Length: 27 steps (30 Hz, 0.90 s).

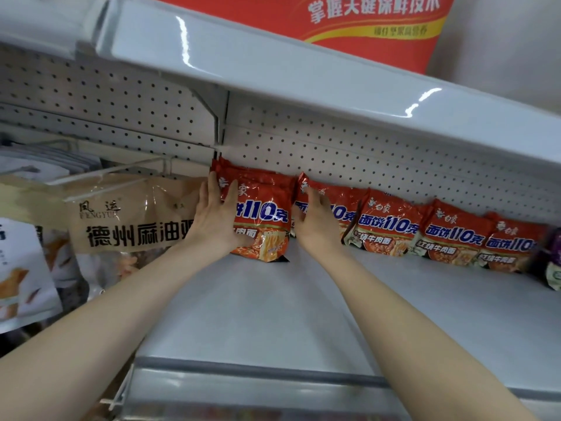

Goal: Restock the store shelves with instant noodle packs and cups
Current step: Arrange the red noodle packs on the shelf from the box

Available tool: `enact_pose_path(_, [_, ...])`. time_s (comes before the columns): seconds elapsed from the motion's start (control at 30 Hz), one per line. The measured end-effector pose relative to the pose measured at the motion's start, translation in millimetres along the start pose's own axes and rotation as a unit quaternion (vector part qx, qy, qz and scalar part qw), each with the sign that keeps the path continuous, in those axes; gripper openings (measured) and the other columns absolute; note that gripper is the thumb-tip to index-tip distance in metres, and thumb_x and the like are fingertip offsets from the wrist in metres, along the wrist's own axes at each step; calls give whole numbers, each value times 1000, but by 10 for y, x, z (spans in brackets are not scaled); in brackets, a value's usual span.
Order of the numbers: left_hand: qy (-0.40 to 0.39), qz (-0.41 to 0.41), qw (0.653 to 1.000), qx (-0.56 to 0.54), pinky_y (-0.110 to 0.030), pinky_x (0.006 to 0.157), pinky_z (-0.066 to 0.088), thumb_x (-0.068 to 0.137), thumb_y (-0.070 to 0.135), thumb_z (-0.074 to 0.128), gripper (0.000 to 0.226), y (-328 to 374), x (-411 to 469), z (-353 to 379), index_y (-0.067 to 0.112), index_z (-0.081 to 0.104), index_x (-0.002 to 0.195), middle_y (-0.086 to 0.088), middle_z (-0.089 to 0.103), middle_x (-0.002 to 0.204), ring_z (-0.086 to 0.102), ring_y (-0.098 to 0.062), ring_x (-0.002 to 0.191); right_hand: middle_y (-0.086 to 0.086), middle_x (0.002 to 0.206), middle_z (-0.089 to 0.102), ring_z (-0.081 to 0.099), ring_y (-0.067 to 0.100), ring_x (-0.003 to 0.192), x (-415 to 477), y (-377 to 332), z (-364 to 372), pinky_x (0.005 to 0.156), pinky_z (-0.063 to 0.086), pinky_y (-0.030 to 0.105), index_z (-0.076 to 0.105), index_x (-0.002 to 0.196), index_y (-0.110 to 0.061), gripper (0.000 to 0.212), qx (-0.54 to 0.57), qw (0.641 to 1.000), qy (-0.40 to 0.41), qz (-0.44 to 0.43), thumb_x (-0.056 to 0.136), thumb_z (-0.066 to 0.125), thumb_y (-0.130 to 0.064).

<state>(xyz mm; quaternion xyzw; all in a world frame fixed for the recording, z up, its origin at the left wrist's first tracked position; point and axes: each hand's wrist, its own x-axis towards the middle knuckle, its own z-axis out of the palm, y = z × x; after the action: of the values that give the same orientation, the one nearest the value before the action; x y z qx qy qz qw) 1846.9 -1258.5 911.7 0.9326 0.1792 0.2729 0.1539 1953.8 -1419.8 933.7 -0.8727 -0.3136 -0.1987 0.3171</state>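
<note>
A row of red instant noodle packs stands upright against the pegboard at the back of a white shelf (273,314). My left hand (217,217) lies flat with straight fingers on the front of the leftmost stack of packs (264,220). My right hand (315,221) presses with straight fingers on the neighbouring pack (343,205). Three more red packs (388,226) continue the row to the right. Both forearms reach up from the bottom of the view.
A brown paper-style bag with black characters (133,220) hangs on a wire hook left of the shelf, beside white snack bags (21,278). A shelf (303,77) overhangs above, carrying a red bag (379,25). A purple pack (552,256) sits at the far right.
</note>
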Motion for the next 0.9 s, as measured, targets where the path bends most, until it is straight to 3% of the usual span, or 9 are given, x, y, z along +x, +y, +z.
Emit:
enact_pose_path(0.1, [-33, 19, 999, 37, -53, 118, 4, 73, 51, 80, 126, -61, -79, 23, 20, -10, 155, -17, -26, 158, -18, -42, 146, 9, 146, 38, 52, 28, 125, -167, -191, 15, 99, 47, 39, 23, 153, -23, 81, -7, 997, -64, -33, 89, 68, -46])
enact_pose_path(0.17, [-30, 26, 998, 48, -52, 119, 6, 77, 47, 78, 122, -97, -102, 57, 22, -12, 155, -14, -27, 158, -17, -41, 147, 9, 145, 36, 49, 29, 127, -250, -254, 88, 103, 44, 41, 19, 154, -25, 100, -31, 993, -110, -38, 77, 81, -42])
enact_pose_path(0.23, [-18, 30, 998, 46, -53, 119, 10, 81, 38, 78, 117, -116, -98, 78, 23, -11, 156, -13, -27, 159, -15, -40, 147, 10, 147, 32, 46, 31, 131, -282, -292, 162, 107, 41, 43, 16, 155, -24, 106, -45, 991, -123, -25, 75, 84, -37])
enact_pose_path(0.33, [0, 34, 999, 41, -53, 120, 15, 87, 21, 73, 107, -135, -82, 114, 21, -9, 156, -15, -24, 160, -13, -39, 148, 13, 152, 27, 44, 33, 133, -273, -335, 230, 110, 38, 44, 13, 156, -23, 105, -43, 992, -118, -2, 78, 82, -32])
enact_pose_path(0.47, [12, 40, 998, 38, -52, 118, 14, 88, 17, 70, 105, -146, -82, 140, 21, -10, 156, -16, -23, 160, -12, -40, 148, 13, 154, 26, 45, 34, 133, -269, -351, 295, 109, 39, 46, 10, 157, -24, 104, -45, 993, -106, 3, 81, 80, -31])
enact_pose_path(0.7, [-5, 45, 998, 46, -53, 118, 6, 80, 40, 77, 112, -42, -148, -46, 18, 0, 157, -19, -16, 161, -14, -42, 147, 15, 149, 34, 50, 35, 128, -337, -223, 138, 103, 46, 45, 16, 157, -24, 103, -29, 998, -61, 13, 79, 83, -19])
enact_pose_path(0.9, [-4, 60, 997, 40, -51, 119, 15, 82, 40, 76, 102, 501, -461, -172, 15, 11, 156, -18, 4, 162, 1, -38, 150, 20, 149, 37, 47, 37, 129, -672, 52, -357, 100, 43, 40, 26, 155, -15, 91, -6, 999, -43, -9, 82, 79, -28])
